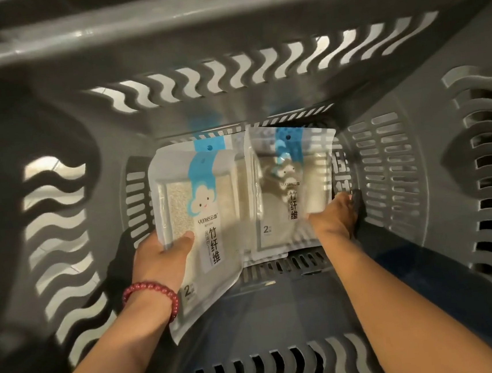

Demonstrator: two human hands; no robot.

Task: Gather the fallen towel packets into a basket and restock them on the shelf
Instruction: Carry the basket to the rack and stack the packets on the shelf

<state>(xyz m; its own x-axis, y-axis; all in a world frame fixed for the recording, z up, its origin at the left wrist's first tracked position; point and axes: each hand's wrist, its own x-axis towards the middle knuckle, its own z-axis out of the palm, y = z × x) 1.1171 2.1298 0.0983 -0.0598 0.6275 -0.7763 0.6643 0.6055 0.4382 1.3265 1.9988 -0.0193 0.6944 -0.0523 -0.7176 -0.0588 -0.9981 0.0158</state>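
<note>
Deep in basket [254,35]: left hand [161,260] pinches left packet [199,209], thumb on top. Right hand [335,219] touches right packet's [286,182] near corner; grip blurred, cannot tell. Packets side by side, long axes pointing away.

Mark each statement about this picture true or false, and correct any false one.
1. Both hands reach into a grey slotted plastic basket. True.
2. The left hand is empty. False: it grips a clear, blue-printed towel packet, with its thumb on the front.
3. The red bead bracelet is on the right wrist. False: it is on the left wrist.
4. The right hand holds a second towel packet by its edge. True.
</note>
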